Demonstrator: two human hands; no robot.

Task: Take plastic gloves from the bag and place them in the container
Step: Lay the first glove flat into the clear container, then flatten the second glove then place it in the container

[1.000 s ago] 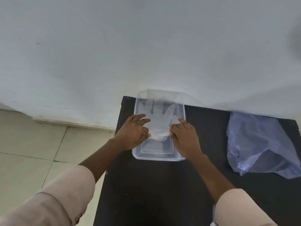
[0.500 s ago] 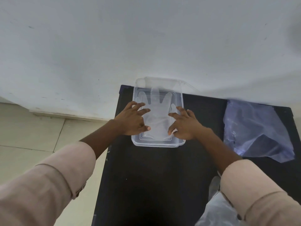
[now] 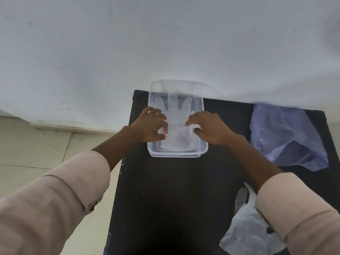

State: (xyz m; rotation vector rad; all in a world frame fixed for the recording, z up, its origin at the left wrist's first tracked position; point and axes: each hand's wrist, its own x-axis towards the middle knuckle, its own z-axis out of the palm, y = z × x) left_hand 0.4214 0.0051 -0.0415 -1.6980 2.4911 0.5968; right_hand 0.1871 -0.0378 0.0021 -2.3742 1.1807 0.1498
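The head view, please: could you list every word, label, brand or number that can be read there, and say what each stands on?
None: no text can be read in this view.
The clear container and the plastic glove in it are unmarked.
The bluish bag and the white plastic near the right sleeve show only creases and glare.

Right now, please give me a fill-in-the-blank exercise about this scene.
1. The plastic glove lies flat inside the clear ____.
2. The bluish bag lies to the ____ of the container.
3. The table top is ____ in colour.

Missing words: container; right; black
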